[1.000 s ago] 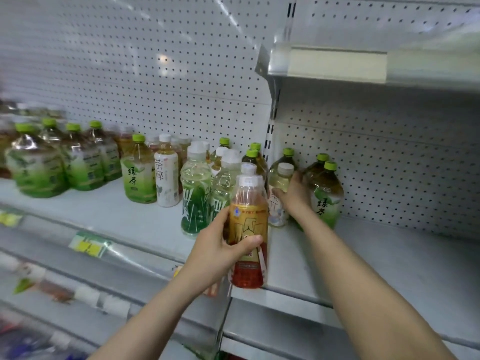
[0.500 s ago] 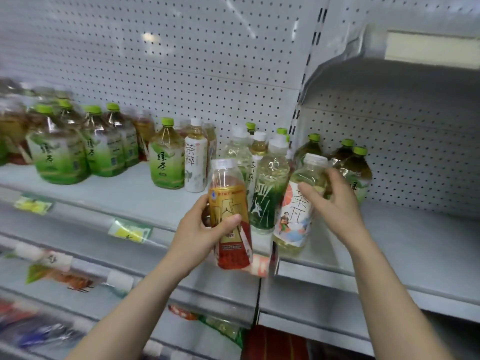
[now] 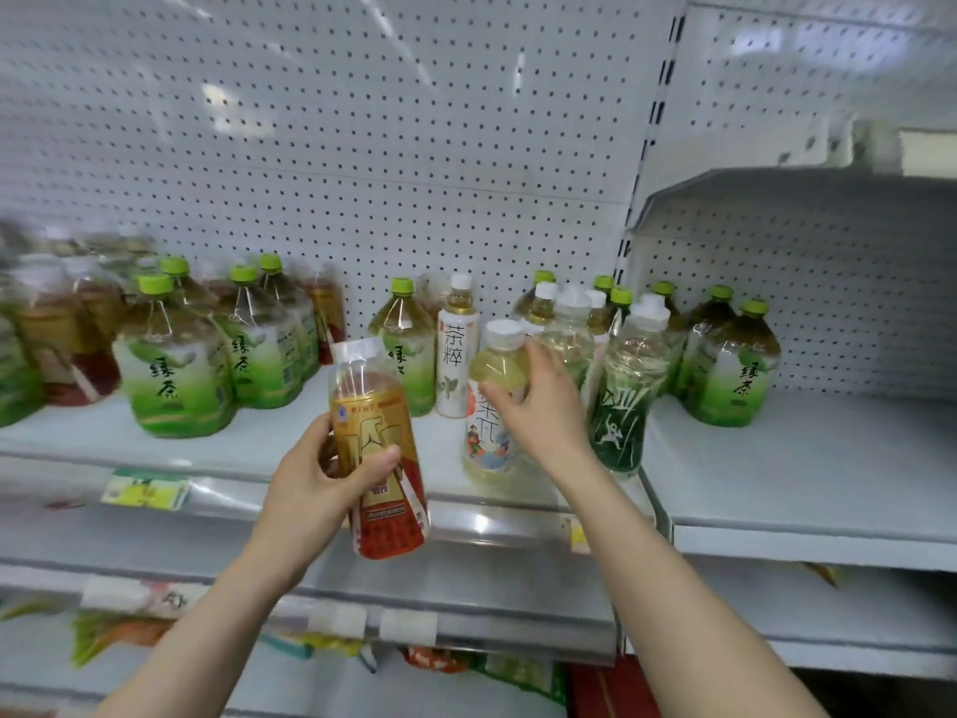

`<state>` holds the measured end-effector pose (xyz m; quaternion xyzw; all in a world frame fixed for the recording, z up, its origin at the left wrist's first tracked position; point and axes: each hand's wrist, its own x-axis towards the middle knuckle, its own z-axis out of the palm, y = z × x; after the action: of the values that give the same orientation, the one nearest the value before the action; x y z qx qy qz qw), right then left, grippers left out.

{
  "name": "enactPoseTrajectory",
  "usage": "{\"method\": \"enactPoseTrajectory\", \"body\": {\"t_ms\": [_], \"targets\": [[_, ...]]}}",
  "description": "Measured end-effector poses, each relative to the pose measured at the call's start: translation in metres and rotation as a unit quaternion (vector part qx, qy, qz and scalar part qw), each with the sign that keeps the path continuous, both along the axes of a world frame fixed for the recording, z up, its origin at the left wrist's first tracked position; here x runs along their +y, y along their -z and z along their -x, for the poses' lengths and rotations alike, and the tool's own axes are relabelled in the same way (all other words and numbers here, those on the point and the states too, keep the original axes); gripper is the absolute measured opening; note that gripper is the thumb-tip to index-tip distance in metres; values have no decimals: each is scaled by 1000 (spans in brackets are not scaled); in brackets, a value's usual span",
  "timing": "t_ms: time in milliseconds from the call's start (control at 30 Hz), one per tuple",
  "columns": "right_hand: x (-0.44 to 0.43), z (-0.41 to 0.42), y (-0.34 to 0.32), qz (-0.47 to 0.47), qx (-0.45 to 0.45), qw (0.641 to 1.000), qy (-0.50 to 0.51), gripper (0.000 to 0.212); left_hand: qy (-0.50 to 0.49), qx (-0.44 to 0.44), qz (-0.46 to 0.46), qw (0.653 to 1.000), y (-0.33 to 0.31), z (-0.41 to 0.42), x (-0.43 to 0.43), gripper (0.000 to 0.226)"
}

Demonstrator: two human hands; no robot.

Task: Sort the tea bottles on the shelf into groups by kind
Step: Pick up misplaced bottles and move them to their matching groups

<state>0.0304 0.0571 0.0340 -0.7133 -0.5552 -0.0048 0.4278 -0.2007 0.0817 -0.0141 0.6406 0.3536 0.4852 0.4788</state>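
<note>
My left hand (image 3: 316, 479) grips a gold-and-red labelled tea bottle (image 3: 380, 458) in front of the shelf edge, tilted slightly. My right hand (image 3: 544, 401) is wrapped around the shoulder of a pale yellow bottle with a white cap and picture label (image 3: 492, 422), which stands near the front of the shelf (image 3: 269, 448). Behind it stands a slim white-labelled bottle (image 3: 455, 355). To the right is a clear bottle with a dark green label (image 3: 624, 406). Green-capped green tea bottles (image 3: 176, 370) cluster at the left, with more green tea bottles (image 3: 733, 370) at the right.
Reddish-brown tea bottles (image 3: 67, 349) stand blurred at the far left. A pegboard back wall (image 3: 362, 147) rises behind. The right shelf section (image 3: 802, 474) has bare surface in front. Price tags (image 3: 145, 489) line the shelf edge; packaged goods lie on lower shelves.
The view has shifted left. My right hand has carried the pale yellow bottle leftwards to the shelf front beside the white-labelled bottle. My left hand keeps holding the gold-and-red bottle.
</note>
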Motion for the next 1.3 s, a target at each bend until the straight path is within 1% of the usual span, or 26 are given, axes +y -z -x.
{"method": "enactPoseTrajectory", "body": {"t_ms": [67,200,300,367,400,467,533,700,767,833,867,933,967,1033,1100,1167,1200,1267,1300], "targets": [[19,11,7,16,-1,1000,26,75,-3,-4,0,1000,-1,11,12,69],[47,12,17,11,-12,997,76,69,-13,-8,-1,1000,-1,23,37,61],[63,6,14,26,-28,998,52,55,-22,-7,3,1000,1,25,58,71],[73,5,13,27,-27,999,27,46,-23,-6,3,1000,2,25,71,73],[78,5,14,25,-32,999,24,44,-22,-4,2,1000,2,25,76,73],[87,5,19,20,-35,999,30,46,-21,4,-6,1000,2,25,86,70],[93,6,21,18,-29,999,42,52,-22,7,-13,1000,3,27,94,68],[90,7,11,42,-5,998,46,62,-4,9,-8,1000,5,38,111,67],[84,17,3,-13,-39,995,87,73,3,13,-8,1000,4,43,120,67],[82,34,-6,-92,-76,986,114,71,6,16,-5,1000,2,47,127,66],[85,44,-11,-114,-85,984,106,67,6,17,-5,1000,0,50,129,63],[98,65,-21,-105,-95,987,71,64,7,20,-8,1000,-2,59,135,55],[109,73,-24,-88,-106,989,60,65,8,21,-8,1000,-2,64,138,55],[135,85,-30,-49,-119,991,47,68,7,26,-7,1000,0,76,144,63],[164,90,-34,-3,-102,994,47,70,3,28,-6,1000,2,87,146,70],[190,94,-35,35,-72,994,70,70,-3,37,-8,999,4,98,147,72],[200,95,-34,38,-47,994,89,66,-6,40,-10,999,5,104,147,71],[210,98,-33,19,4,992,122,51,-10,45,-15,999,8,114,148,68],[211,99,-32,12,13,991,131,44,-12,49,-17,999,8,117,149,67]]}}
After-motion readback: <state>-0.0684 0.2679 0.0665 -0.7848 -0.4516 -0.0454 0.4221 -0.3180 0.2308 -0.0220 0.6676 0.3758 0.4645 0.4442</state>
